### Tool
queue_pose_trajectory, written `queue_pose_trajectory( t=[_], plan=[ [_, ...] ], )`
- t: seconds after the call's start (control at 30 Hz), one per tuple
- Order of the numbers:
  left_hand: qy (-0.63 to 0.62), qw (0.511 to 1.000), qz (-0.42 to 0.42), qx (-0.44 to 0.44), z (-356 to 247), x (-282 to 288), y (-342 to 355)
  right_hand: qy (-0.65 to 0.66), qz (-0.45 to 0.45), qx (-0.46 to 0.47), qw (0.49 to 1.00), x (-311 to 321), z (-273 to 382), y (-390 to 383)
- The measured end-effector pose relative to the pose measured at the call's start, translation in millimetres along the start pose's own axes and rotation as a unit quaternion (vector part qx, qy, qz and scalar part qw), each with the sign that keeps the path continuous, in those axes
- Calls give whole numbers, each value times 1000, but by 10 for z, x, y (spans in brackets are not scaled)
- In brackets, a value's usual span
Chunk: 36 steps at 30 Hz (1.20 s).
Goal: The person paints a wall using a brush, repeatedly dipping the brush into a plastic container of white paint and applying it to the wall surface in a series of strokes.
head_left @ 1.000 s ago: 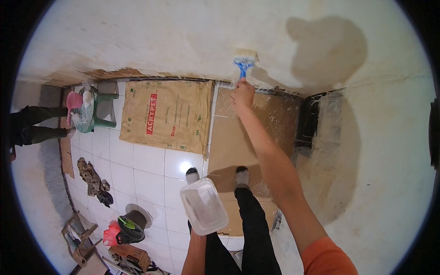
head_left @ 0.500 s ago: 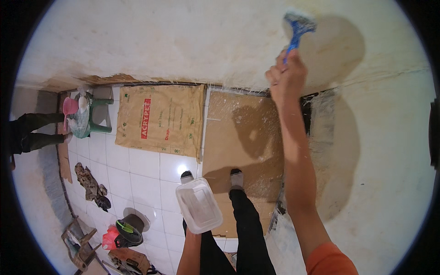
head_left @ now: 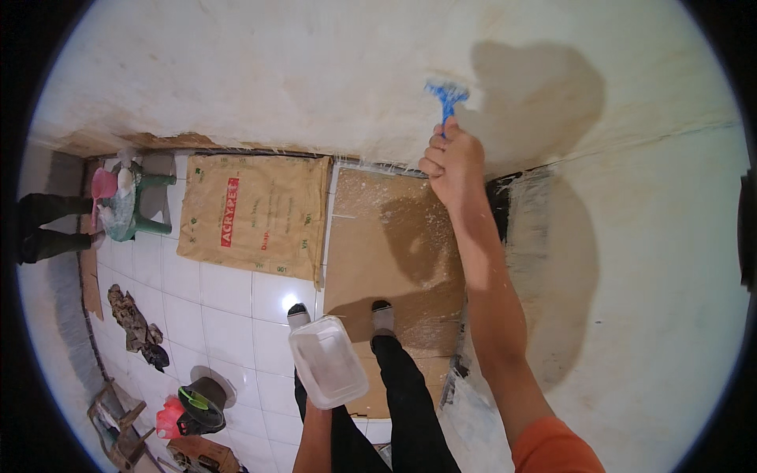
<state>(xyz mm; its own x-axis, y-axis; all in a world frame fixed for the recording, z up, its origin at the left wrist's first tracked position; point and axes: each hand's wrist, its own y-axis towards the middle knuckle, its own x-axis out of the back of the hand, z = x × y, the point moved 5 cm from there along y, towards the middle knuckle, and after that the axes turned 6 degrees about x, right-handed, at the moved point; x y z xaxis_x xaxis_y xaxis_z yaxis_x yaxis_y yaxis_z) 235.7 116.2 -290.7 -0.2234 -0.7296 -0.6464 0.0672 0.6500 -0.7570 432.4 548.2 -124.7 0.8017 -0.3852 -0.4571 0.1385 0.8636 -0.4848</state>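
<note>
A blue-handled paintbrush point(head_left: 449, 96) is gripped in my right hand point(head_left: 457, 162), fingers curled round its handle. Its wide head lies against the whitish wall point(head_left: 276, 87), and a large shadow falls to the right of it. Low in front of me, a white rectangular plastic tub point(head_left: 328, 361) rests on my left hand, with pale residue inside. That hand's fingers are hidden beneath the tub; only the left wrist point(head_left: 318, 418) and forearm show below it.
Brown cardboard point(head_left: 394, 268) and a flattened printed sack point(head_left: 252, 213) cover part of the white tile floor point(head_left: 229, 303). At left are a green stool point(head_left: 146, 209) with a pink dipper point(head_left: 103, 183), another person's legs point(head_left: 55, 225), a crumpled cloth point(head_left: 134, 323), a dark bucket point(head_left: 206, 402) and a wooden chair point(head_left: 122, 430).
My right hand has drawn the paintbrush down and to the left along the wall. The tub stays in my left hand, and the whole view has shifted slightly.
</note>
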Motion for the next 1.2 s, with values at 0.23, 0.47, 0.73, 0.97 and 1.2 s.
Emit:
queue_pose_trajectory(
  t=[0.23, 0.47, 0.73, 0.97, 1.2],
  plan=[
    [7, 1000, 16, 14, -60, -69, -40, -2, 72, 207, 976, -600, 1029, -780],
    [12, 1000, 18, 15, -208, 158, -90, -32, -8, 96, 995, 176, -565, 321],
    [13, 1000, 28, 4, -390, 509, -176, -105, -30, -16, 994, 111, -974, 305],
    [-6, 1000, -15, -23, -515, 126, -202, -35, 124, 148, 981, -964, -99, -476],
    [22, 999, 24, -20, -616, 123, -156, -56, 71, 134, 987, -697, -1162, 291]
  ],
)
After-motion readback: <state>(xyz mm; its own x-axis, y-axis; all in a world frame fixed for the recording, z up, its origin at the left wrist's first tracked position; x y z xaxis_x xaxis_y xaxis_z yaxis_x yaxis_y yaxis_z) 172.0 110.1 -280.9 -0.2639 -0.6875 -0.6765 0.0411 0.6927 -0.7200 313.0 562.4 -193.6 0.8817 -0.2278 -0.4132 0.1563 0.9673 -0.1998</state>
